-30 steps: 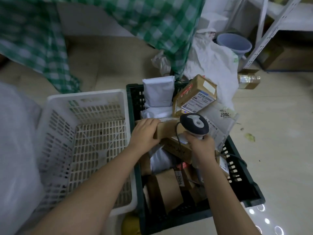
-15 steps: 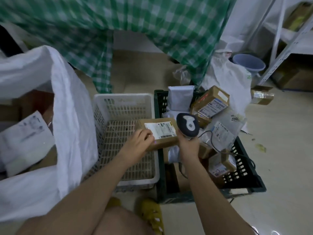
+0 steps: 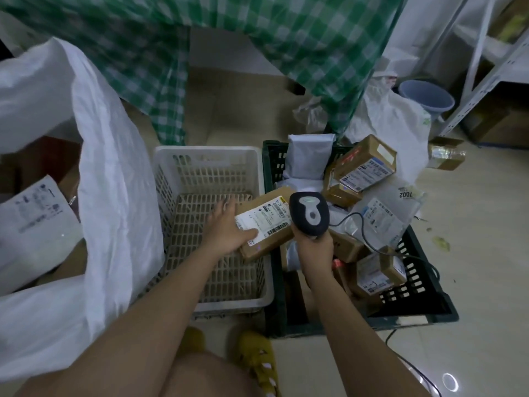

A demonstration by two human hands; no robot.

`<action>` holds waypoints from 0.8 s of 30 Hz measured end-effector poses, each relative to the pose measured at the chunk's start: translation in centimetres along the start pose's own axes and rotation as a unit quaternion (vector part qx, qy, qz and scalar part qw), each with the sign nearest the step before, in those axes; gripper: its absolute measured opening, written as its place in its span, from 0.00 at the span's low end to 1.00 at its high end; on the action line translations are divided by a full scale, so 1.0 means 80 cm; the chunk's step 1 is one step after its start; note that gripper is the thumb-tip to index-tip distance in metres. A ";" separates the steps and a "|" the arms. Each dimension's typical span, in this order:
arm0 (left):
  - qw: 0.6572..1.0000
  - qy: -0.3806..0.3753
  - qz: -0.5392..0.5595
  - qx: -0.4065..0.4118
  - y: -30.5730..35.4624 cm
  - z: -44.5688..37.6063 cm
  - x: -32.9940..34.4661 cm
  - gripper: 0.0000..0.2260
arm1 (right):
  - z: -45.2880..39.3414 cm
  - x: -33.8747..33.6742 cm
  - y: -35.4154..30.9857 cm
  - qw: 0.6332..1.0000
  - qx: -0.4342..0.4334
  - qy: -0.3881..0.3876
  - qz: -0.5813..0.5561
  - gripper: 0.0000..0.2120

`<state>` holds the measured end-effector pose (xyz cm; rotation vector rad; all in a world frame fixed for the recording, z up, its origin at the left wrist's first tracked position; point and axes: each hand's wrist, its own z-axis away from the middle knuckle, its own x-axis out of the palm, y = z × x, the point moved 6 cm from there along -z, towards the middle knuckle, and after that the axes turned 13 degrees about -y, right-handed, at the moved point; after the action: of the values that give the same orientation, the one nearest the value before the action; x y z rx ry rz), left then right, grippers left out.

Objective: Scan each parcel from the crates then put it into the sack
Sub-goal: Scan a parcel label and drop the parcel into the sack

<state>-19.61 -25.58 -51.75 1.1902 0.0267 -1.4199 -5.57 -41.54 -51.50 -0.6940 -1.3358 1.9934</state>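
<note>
A: What has changed in the last second?

B: The brown cardboard parcel [image 3: 264, 226] was lying in the dark crate [image 3: 415, 310] with the left hand [image 3: 229, 229] on it. Now that hand has lifted it out and holds it label-up over the seam between the white crate [image 3: 209, 302] and the dark one. The view has also swung left, so the open white sack [image 3: 114, 196] now fills the left side.

A: And the fingers?

B: The left thumb lies across the near edge of the label, with the fingers spread under and behind the box. The right hand [image 3: 315, 250] is wrapped tight round the grip of the scanner [image 3: 309, 214], whose head sits just right of the label. I cannot tell whether the trigger is pressed.

A: What does that mean for the job?

B: I judge the scan is under way or just done; the sack to the left looks like the next stop.

A: Counts?

B: Two crates: the white one shows no parcels, while the dark one holds at least seven, boxes and soft mailers mixed, and the pile hides any others. There is one scanner and one sack, with one labelled package showing inside it. One small taped box [image 3: 446, 153] lies on the floor at far right.
</note>
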 end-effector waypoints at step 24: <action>0.907 -0.048 0.415 0.042 0.060 0.086 -0.024 0.27 | 0.066 -0.005 -0.120 0.991 -0.115 -0.058 -0.025 0.15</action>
<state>-20.75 -29.88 -44.40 1.0090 -0.5575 -0.7175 -7.07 -42.29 -40.69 -0.6475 -1.6541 1.8823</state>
